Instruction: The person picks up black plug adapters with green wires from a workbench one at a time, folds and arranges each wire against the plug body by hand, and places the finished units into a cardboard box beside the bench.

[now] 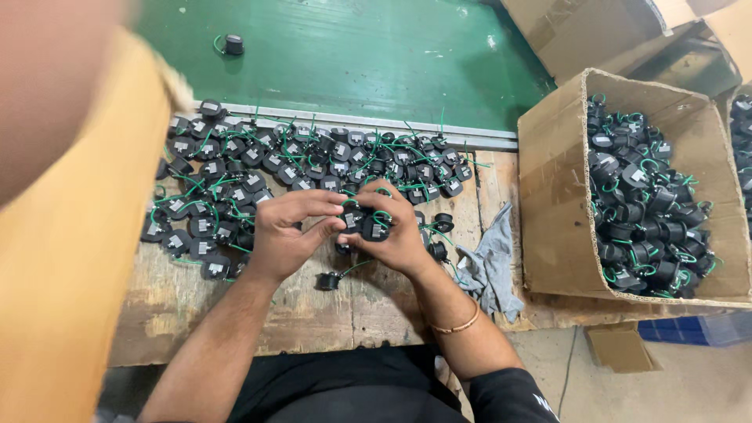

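Worn wooden bench point(313, 313), scuffed, w/ green conveyor belt point(376, 55) behind it past a metal rail point(439, 131).

Item 1: small black round parts w/ green wire loops point(366, 222), a couple held at bench centre, just above the boards. Left hand point(286, 231): thumb and fingers closed together on the parts from the left side. Right hand point(395, 231): fingers curled tight over the same parts from the right; thin bangle point(457, 325) on that wrist. Exact count in the grip hard to tell; fingers cover most of them.

Item 2: one loose part point(329, 280) on the boards just below the hands, wire trailing to the right.

Item 3: heap of like parts point(258, 168), spread from bench's left portion to the rail, touching one another, some w/ pale labels up. Little open room behind the hands; bare boards only along the near edge.

Item 4: grey rag point(489, 262), crumpled, just right of the right forearm, near the front edge.

Item 5: open cardboard box point(548, 204) at right end of bench, well filled w/ same parts; right side cut off by frame. More cardboard point(595, 35) behind it.

Item 6: single part point(232, 45) alone on the belt, well apart from the rest.

Left frame blocked by blurred yellow-tan shape point(70, 258), very near the camera; hides bench's left end.
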